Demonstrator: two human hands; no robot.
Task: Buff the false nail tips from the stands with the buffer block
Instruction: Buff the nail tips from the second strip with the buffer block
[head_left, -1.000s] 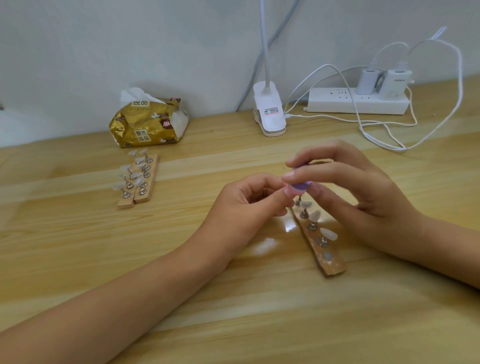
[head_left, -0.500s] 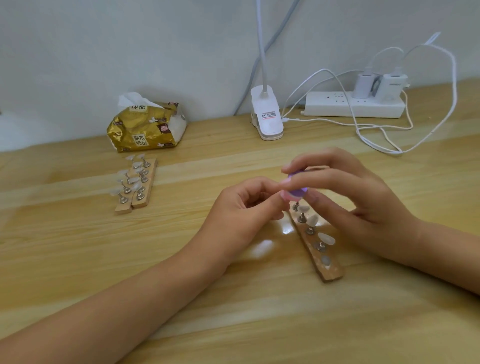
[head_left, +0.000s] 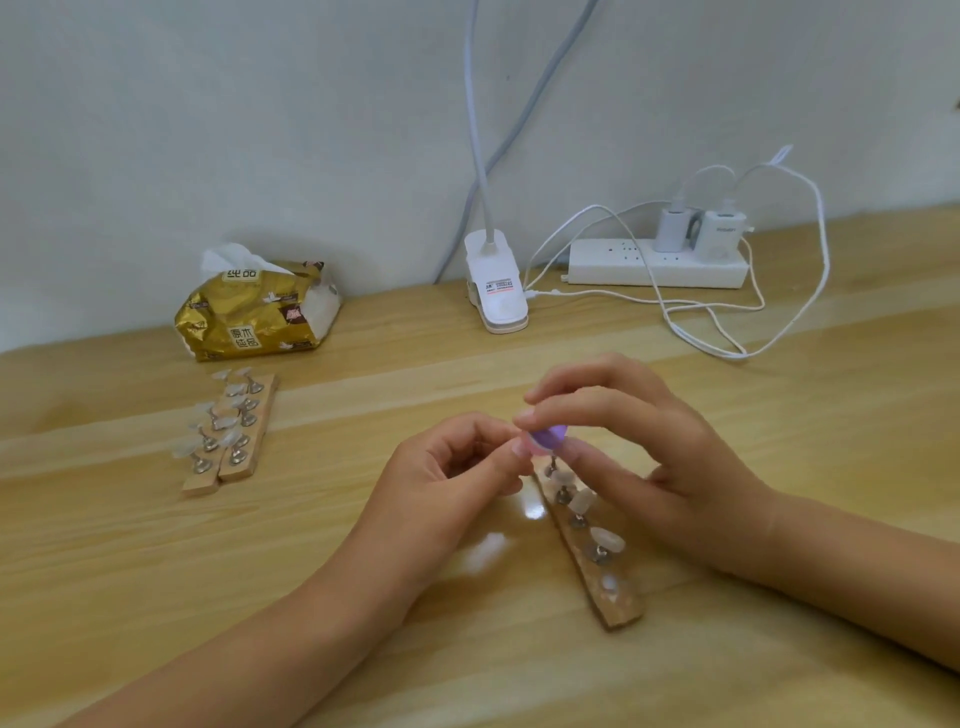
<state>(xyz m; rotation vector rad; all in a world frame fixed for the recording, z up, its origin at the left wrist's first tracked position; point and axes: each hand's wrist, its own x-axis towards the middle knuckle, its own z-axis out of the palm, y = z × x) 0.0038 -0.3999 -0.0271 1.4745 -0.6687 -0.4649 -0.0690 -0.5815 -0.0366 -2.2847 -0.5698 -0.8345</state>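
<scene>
Mid-frame, the right hand (head_left: 660, 467) pinches the purple buffer block (head_left: 549, 434) between thumb and forefinger, just above the wooden stand (head_left: 623, 603) of nail tips (head_left: 608, 540). The left hand (head_left: 441, 483) curls against the block. Whether it holds a tip, I cannot tell.

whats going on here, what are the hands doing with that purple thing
A person at a light wooden table is working on false nails. The right hand pinches a small purple buffer block just above the far end of a wooden strip stand, whose metal pegs carry translucent false nail tips. The left hand has its fingers curled up against the block; whether it holds a tip is hidden. Two more wooden stands with tips lie to the left, untouched.
</scene>
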